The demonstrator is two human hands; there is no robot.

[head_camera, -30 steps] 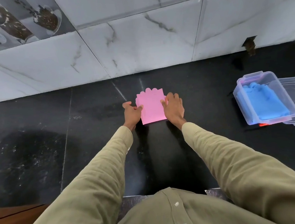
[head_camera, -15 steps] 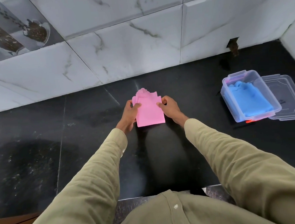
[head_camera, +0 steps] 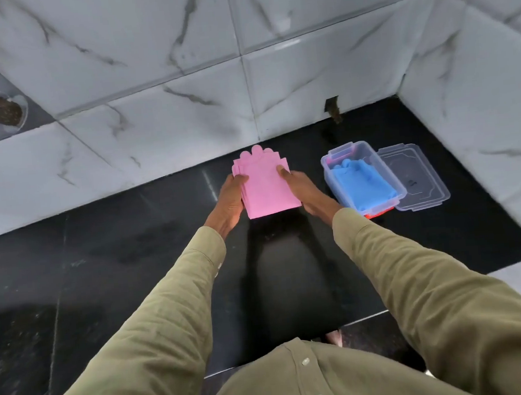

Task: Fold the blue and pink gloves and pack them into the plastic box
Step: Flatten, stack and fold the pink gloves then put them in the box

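Note:
The folded pink gloves [head_camera: 266, 186] form a flat stack held up above the black counter, fingertips pointing at the wall. My left hand [head_camera: 229, 198] grips the stack's left edge, thumb on top. My right hand [head_camera: 300, 189] grips its right edge. Just to the right stands the clear plastic box [head_camera: 328, 160], open, with the folded blue gloves [head_camera: 360, 180] lying inside it.
The box's clear lid [head_camera: 413, 179] lies flat on the black counter [head_camera: 132, 248] right of the box. A marble-tiled wall [head_camera: 154, 127] runs along the back and a side wall [head_camera: 480, 117] closes the right. The counter's front edge is near my body.
Both hands took hold of the pink gloves at the sides, lifted them off the counter and carried them a little rightward toward the box. The view swung right.

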